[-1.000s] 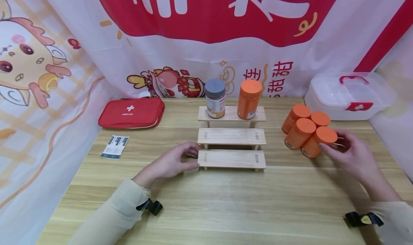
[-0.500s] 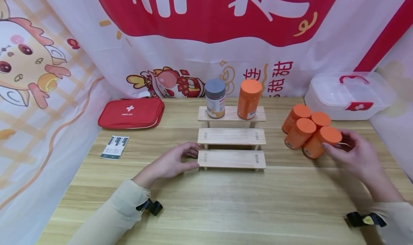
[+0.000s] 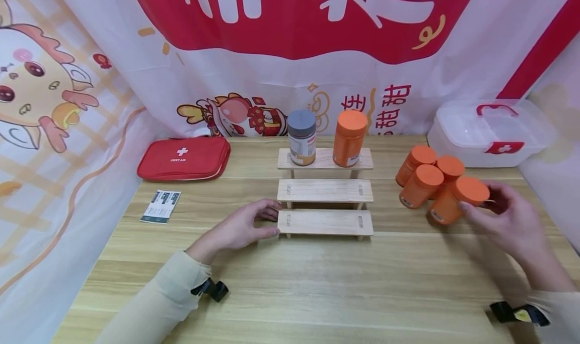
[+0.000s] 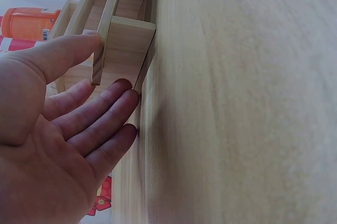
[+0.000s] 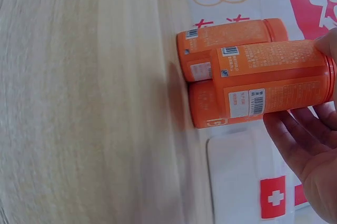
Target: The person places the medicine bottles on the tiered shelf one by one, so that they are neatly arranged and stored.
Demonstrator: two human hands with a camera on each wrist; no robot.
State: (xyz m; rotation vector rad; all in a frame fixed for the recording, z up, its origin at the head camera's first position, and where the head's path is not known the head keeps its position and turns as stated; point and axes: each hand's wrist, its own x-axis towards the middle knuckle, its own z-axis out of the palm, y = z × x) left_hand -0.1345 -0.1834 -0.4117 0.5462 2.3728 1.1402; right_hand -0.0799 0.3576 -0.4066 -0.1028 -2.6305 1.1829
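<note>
My right hand (image 3: 512,223) grips an orange jar (image 3: 446,208) near its cap, thumb in front and fingers behind. The right wrist view has the held orange jar (image 5: 274,79), its lower end off the table and tilted, in front of other orange jars (image 5: 226,37). Those several jars (image 3: 421,185) stand in a cluster. At the three-step wooden stand (image 3: 325,222), my left hand (image 3: 240,225) holds the left end of the lowest step between thumb and fingers; the left wrist view has the thumb (image 4: 71,53) touching that step's edge. A grey-capped jar (image 3: 301,140) and an orange jar (image 3: 350,140) occupy the top step.
A clear plastic first-aid box (image 3: 471,137) is at the back right, behind the cluster. The red first-aid pouch (image 3: 183,158) lies at the back left, with a printed card (image 3: 160,206) before it. Printed cloth (image 3: 272,77) hangs behind the table (image 3: 317,293).
My right hand has drawn the front orange jar to the right, lifting and tilting it away from the other jars. The left hand and the stand have stayed in place.
</note>
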